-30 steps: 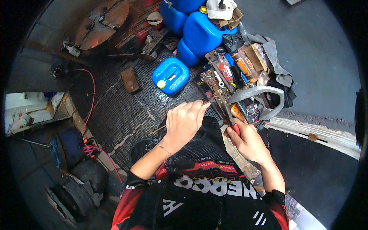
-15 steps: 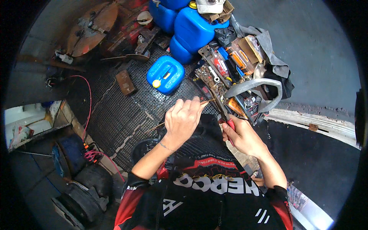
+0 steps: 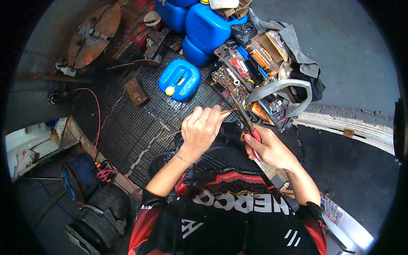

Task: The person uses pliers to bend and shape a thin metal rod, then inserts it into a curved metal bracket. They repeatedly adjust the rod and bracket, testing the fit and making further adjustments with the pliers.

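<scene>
My left hand (image 3: 199, 129) is closed around a thin brown rod (image 3: 171, 135), whose lighter end comes out past the fingers on the right. In my right hand (image 3: 272, 146) is a pair of long-nosed pliers (image 3: 244, 115) with red handles, jaws directed up and away from me. The rod's tip meets or nearly touches the side of the jaws; whether they grip it I cannot make out. Beyond the pliers lies an open toolbox (image 3: 231, 80) full of metal bits and hand tools, with a grey curved handle (image 3: 307, 97) at its right.
A blue jerrycan (image 3: 187, 87) with a yellow cap stands on the black mat (image 3: 123, 136), beside a rusty block (image 3: 137, 91). Larger blue canisters (image 3: 208, 29) are behind. A pink cord (image 3: 99, 127) runs along the left; a round rusty plate (image 3: 94, 36) is at far left.
The surroundings have shifted slightly up and left in view. Both hands keep their grips, and the pliers' red handles show a little more than before.
</scene>
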Demonstrator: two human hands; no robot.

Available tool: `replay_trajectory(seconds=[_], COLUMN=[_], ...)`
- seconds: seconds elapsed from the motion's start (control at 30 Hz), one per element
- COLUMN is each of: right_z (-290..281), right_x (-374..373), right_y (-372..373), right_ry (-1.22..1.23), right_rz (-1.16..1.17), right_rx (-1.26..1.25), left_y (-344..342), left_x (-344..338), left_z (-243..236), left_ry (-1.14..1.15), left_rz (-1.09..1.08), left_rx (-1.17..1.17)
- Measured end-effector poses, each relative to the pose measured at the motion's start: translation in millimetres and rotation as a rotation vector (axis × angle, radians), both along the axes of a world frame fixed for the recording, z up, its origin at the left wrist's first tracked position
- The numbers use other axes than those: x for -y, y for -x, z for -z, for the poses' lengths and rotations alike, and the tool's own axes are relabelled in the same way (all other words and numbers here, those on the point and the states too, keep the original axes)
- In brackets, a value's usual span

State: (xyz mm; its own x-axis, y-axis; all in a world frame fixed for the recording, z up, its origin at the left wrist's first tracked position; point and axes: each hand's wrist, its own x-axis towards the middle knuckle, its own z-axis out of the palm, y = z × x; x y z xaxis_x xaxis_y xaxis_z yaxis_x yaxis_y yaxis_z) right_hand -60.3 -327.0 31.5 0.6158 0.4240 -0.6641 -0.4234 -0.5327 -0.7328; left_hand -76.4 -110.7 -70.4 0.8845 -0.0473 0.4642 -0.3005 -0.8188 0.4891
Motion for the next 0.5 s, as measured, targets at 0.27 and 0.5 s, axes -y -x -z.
replay_trajectory(seconds=[0.27,0.5], right_z=[1.0,6.1], right_x=[1.7,2.2], right_y=[-2.0,0.7], right_ry=[-0.043,-0.066], right_rz=[-0.058,-0.034], right_rx=[0.079,-0.071], left_y=[-4.0,-4.5], left_x=[0.9,-2.2], left_z=[-0.3,3.3], left_ry=[0.026,0.125], left_rz=[0.012,0.07], left_rx=[0.011,-0.012])
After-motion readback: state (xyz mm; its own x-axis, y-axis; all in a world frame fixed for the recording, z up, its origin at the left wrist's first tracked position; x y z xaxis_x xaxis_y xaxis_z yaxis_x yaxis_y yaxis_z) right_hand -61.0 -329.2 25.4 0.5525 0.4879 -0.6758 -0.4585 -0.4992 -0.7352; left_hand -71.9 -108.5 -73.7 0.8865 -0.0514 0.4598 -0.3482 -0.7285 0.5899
